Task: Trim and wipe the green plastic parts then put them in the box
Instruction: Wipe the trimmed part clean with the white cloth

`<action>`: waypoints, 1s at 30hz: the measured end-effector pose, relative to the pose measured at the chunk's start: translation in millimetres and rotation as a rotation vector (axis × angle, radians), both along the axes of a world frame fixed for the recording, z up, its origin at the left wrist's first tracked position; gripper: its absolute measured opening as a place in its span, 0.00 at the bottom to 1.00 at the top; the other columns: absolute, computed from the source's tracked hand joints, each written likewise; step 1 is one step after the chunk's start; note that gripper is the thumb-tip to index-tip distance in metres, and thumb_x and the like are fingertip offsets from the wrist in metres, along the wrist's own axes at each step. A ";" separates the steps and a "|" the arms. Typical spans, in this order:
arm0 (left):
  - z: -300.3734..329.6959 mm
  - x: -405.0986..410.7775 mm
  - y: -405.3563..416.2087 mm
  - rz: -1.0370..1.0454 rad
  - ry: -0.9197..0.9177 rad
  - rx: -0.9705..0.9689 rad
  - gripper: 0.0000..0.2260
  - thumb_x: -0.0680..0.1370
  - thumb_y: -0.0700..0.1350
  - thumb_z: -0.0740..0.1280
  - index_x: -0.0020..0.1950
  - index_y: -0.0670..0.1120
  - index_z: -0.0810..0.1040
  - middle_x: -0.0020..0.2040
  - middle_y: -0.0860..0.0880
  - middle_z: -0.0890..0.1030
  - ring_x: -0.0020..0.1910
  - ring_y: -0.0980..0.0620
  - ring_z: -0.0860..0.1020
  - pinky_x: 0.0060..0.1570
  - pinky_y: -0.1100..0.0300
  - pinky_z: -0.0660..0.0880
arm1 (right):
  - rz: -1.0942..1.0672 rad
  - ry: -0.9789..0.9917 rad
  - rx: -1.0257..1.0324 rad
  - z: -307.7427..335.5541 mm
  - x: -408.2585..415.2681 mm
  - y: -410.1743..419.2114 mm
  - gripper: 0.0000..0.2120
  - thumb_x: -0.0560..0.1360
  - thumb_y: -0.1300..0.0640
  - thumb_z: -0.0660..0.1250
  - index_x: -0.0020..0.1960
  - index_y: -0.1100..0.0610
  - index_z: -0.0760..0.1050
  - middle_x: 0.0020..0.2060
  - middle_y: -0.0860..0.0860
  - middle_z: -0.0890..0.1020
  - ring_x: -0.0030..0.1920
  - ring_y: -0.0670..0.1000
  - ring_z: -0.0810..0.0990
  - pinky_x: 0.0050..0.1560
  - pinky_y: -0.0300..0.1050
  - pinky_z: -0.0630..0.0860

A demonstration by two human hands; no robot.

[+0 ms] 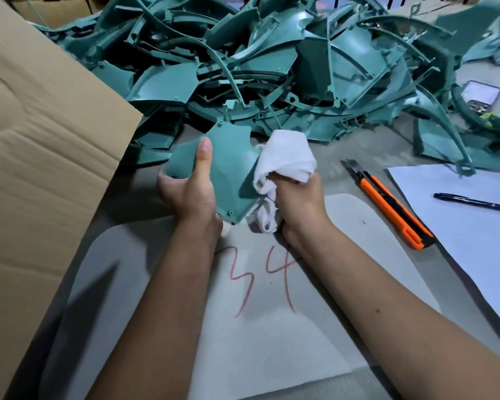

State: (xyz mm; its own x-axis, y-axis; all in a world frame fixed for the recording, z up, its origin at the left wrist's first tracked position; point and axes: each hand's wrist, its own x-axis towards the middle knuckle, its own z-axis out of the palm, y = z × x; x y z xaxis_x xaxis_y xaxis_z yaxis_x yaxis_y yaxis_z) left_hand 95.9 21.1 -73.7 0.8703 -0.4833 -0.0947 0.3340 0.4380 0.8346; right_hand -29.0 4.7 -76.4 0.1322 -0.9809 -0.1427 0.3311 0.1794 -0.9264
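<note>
Far left: a brown cardboard box flap (41, 145) slants across the desk (145, 194). Beside it, the left hand (189, 189) grips a green plastic part (228, 163), thumb lying straight up along its face and the remaining fingers wrapped behind the left edge; the part is held tilted just above the desk, in front of the person. Against the part's right edge, the right hand (295, 197) is closed around a bunched white cloth (286, 160), whose upper folds touch the green surface (loose ends hang down below the fist). Beneath both forearms lies a pale grey mat (272, 327) bearing the red handwritten number "34" (260, 278). Behind the hands, a large heap of green plastic parts (272, 62) covers the far side of the desk. To the right of the cloth, an orange-and-black utility knife (387, 203) lies diagonally, its blade end pointing toward the heap. Further right, a white sheet of paper (474, 235) carries a dark pen (474, 202). At upper right, partly among the parts, sits a small dark device (479, 93) with a lit screen (its type cannot be told).
</note>
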 end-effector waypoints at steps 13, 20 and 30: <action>3.7 18.9 1.8 -0.125 -0.289 -0.027 0.15 0.70 0.41 0.81 0.50 0.45 0.77 0.41 0.52 0.87 0.43 0.50 0.85 0.46 0.50 0.84 | 0.045 -0.154 0.184 7.6 -27.0 -25.3 0.04 0.73 0.66 0.64 0.46 0.66 0.77 0.38 0.57 0.75 0.30 0.54 0.73 0.31 0.44 0.66; 0.9 21.4 6.7 -0.137 -0.277 -0.074 0.19 0.72 0.38 0.80 0.57 0.38 0.74 0.41 0.51 0.87 0.41 0.51 0.86 0.40 0.55 0.82 | -0.337 0.249 -0.106 11.9 -38.0 -37.0 0.17 0.74 0.63 0.61 0.28 0.51 0.65 0.22 0.41 0.69 0.31 0.49 0.64 0.34 0.45 0.61; 4.4 25.5 10.4 -0.027 -0.436 -0.016 0.19 0.71 0.39 0.80 0.47 0.50 0.70 0.40 0.56 0.83 0.38 0.60 0.82 0.40 0.59 0.80 | -0.654 0.088 -0.413 22.2 -50.8 -27.7 0.12 0.75 0.52 0.64 0.57 0.51 0.71 0.54 0.51 0.81 0.47 0.47 0.77 0.47 0.47 0.78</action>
